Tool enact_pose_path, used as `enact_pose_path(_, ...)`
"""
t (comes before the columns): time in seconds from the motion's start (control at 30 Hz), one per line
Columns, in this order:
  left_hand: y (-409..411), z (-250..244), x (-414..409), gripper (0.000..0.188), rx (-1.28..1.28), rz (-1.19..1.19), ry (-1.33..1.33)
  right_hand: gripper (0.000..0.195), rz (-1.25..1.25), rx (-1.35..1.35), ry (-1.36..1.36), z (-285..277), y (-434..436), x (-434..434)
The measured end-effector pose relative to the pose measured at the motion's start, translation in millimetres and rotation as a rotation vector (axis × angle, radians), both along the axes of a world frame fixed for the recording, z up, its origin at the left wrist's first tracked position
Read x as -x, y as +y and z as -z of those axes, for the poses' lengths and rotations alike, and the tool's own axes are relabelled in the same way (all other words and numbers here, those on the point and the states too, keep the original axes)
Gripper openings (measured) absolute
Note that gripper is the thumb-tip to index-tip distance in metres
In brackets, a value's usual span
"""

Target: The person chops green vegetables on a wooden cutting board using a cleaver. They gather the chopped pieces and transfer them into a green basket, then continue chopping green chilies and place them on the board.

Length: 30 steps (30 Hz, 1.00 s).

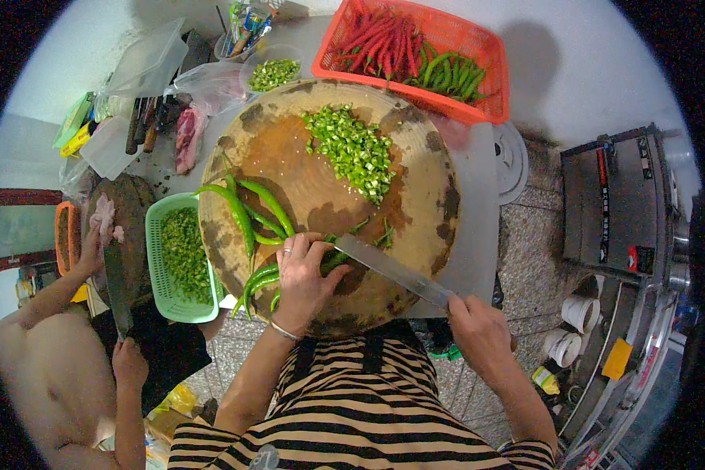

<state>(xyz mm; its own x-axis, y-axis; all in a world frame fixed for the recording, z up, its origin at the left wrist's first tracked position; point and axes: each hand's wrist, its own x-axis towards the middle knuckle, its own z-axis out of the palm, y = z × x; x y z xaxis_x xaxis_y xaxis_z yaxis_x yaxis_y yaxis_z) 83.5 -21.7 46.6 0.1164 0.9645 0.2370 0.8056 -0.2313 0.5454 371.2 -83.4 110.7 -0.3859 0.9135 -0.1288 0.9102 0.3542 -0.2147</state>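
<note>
My left hand [305, 276] presses on several long green chili peppers [262, 279] at the near side of a round wooden chopping block [429, 235]. A cleaver [396, 273] is gripped in my right hand [482, 329]; its blade reaches across the block to the peppers by my left fingers. More whole green chili peppers [244, 220] lie on the block beyond my left hand. A pile of chopped green chili [352, 150] sits on the block's far half. Small stem pieces [386, 234] are just beyond the blade.
A red basket [499, 82] of red and green chilies stands behind the block. At left are a mint-green basket [179, 314] of chopped greens, a bowl [302, 59] of chopped chili and knives [150, 141]. A co-worker [64, 376] holds a cleaver at another block with meat. Shelving stands right.
</note>
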Motion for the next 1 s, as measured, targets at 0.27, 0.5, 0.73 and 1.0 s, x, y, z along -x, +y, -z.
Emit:
enact_pose_path(0.27,35,8,-24,0.035,0.191,0.099,-0.063,0.013,0.274,-0.05,0.18,-10,-41,-17)
enact_pose_path(0.5,44,21,-64,0.035,0.094,0.176,0.141,0.009,0.571,-0.108,0.372,-12,-58,-21)
enact_pose_path(0.73,39,47,-71,0.024,0.008,0.37,-0.023,0.013,0.66,-0.15,0.349,-14,-70,-36)
enact_pose_path(1.0,44,31,-80,0.016,0.163,0.303,-0.014,0.011,0.945,-0.342,0.331,-23,-91,-77)
